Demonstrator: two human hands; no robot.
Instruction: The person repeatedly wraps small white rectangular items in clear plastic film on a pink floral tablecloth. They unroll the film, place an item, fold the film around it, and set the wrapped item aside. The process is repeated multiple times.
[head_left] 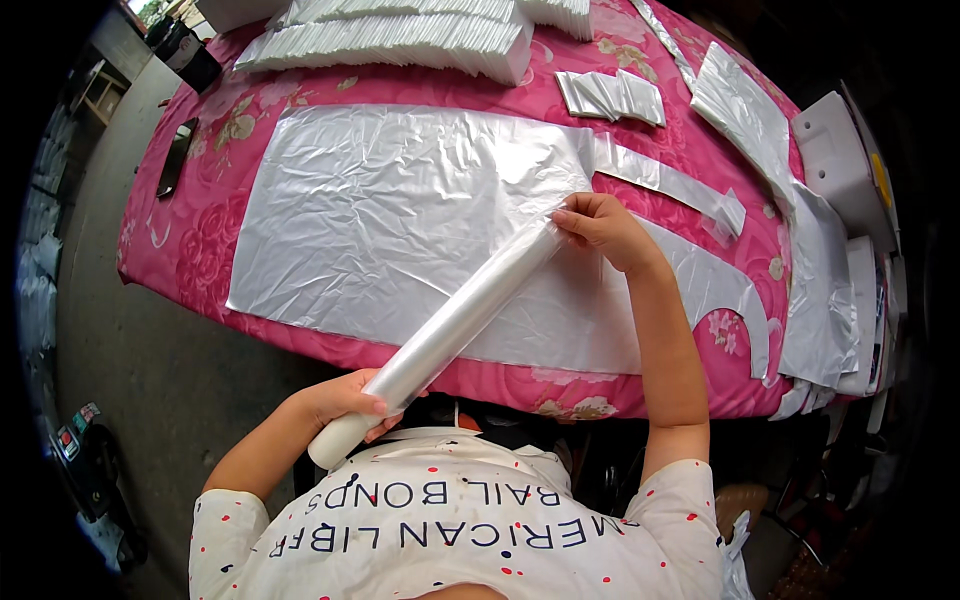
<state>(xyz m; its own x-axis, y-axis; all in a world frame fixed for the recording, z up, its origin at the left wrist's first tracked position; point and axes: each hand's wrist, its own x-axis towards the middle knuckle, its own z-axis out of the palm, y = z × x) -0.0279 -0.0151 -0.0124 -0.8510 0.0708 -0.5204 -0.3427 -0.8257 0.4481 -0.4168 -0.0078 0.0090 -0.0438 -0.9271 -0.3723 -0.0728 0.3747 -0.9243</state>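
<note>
A long roll of clear plastic film (460,312) lies slantwise between my hands, its near end by my chest and its far end over the table. My left hand (350,402) is wrapped round the roll close to its near end. At the far end, my right hand (603,228) pinches the film between thumb and fingers. Beneath it a white plastic apron (400,210) is spread flat and creased on the table. Its curved neck part (715,285) and a narrow strip (660,178) reach out to the right.
A pink flowered cloth (210,245) covers the table. Stacks of folded white plastic (400,50) stand at the back, with a smaller folded pile (612,97) nearer. A phone (177,157) and black cup (183,55) are at left. More white sheeting (815,270) and a white box (840,160) sit right.
</note>
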